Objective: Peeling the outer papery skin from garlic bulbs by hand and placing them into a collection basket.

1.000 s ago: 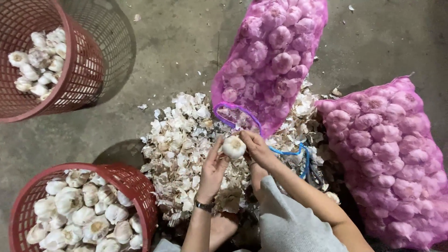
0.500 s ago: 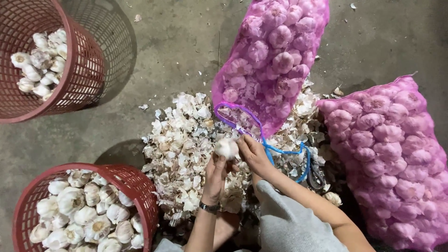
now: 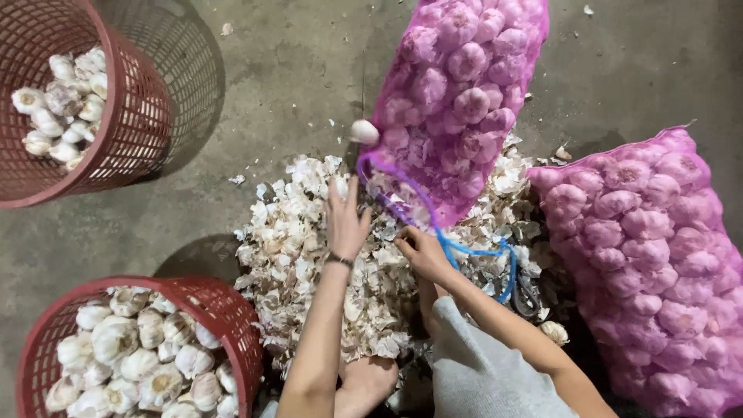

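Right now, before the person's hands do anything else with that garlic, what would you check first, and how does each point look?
1. Left hand free: ok, open with fingers spread, holding nothing.
2. Loose garlic bulb located: ok, it shows just beyond the left fingertips, against the floor, apart from the hand; whether it is in the air or resting, cannot tell.
3. Right hand grip: cannot tell, it is curled at the blue cord by the mesh sack's mouth.
4. Pink mesh sack opening reachable: ok, its mouth faces the hands.
5. Near red basket has room: not ok, piled close to its rim.
6. Far red basket has room: ok, only partly filled.
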